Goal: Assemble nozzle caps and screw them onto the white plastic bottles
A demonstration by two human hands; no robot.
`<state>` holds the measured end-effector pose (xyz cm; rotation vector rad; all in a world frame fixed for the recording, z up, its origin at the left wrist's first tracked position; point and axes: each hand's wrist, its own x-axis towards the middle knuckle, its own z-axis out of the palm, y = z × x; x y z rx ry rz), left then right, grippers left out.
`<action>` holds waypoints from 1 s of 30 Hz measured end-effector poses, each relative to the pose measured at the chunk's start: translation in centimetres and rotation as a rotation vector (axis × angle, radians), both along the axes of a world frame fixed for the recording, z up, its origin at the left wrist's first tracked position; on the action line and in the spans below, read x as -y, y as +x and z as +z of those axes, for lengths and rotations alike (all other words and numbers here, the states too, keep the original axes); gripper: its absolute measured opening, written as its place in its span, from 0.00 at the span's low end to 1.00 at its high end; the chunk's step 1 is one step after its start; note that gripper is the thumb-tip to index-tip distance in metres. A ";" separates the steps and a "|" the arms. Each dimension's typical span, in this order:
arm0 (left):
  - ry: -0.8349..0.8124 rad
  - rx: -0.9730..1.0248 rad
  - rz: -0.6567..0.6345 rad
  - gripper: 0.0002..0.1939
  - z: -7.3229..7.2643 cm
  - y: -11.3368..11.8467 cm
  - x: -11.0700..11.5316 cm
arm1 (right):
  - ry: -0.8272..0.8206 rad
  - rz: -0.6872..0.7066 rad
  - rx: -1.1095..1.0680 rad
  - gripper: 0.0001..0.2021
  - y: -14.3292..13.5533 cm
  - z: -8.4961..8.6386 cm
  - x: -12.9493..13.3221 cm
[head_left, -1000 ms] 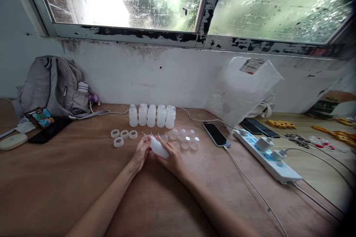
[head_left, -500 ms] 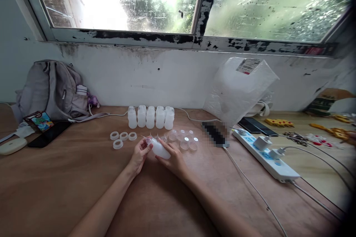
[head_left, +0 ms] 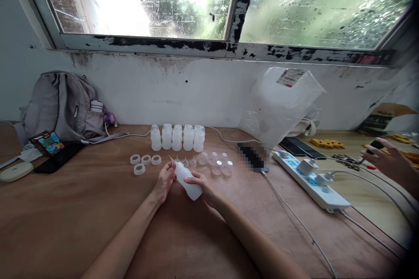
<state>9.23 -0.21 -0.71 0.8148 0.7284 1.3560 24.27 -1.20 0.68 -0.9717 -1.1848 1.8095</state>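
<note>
A frosted white baby bottle (head_left: 190, 184) lies tilted between my hands, its base toward me and its neck end up to the left. My right hand (head_left: 203, 186) is closed round the body from the right. The fingers of my left hand (head_left: 166, 179) pinch a translucent teat (head_left: 171, 158) with a pointed tip at the bottle's neck; how far the two are joined is hidden. Just behind stand several more translucent teats (head_left: 185, 162). To the left lie several clear rings (head_left: 139, 169), and to the right several clear domed caps (head_left: 216, 169).
Several frosted bottles (head_left: 177, 138) stand in a row near the wall. At right are a phone (head_left: 250, 156) on a cable, a white power strip (head_left: 314, 182) and a plastic bag (head_left: 278, 104). Another person's hand (head_left: 393, 163) reaches in. A grey backpack (head_left: 60, 107) sits left.
The bottle has turned more upright, its base swinging toward me. My right hand has shifted slightly along its body. Another person's hand has come into view at the right.
</note>
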 end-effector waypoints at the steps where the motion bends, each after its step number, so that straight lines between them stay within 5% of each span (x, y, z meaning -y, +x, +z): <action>1: -0.012 -0.008 0.017 0.10 -0.1 -0.1 -0.1 | -0.008 -0.008 0.007 0.15 -0.1 -0.1 0.0; 8: -0.023 0.052 -0.106 0.13 0.0 -0.4 -0.1 | -0.049 0.047 -0.006 0.16 0.4 -0.3 -0.2; 12: -0.037 0.004 -0.060 0.13 -0.1 -0.2 -0.1 | -0.058 0.014 0.004 0.17 0.5 -0.4 -0.2; 30: -0.068 0.124 -0.045 0.14 -0.2 -0.8 -0.7 | -0.189 0.264 -0.161 0.20 1.8 -0.8 -1.5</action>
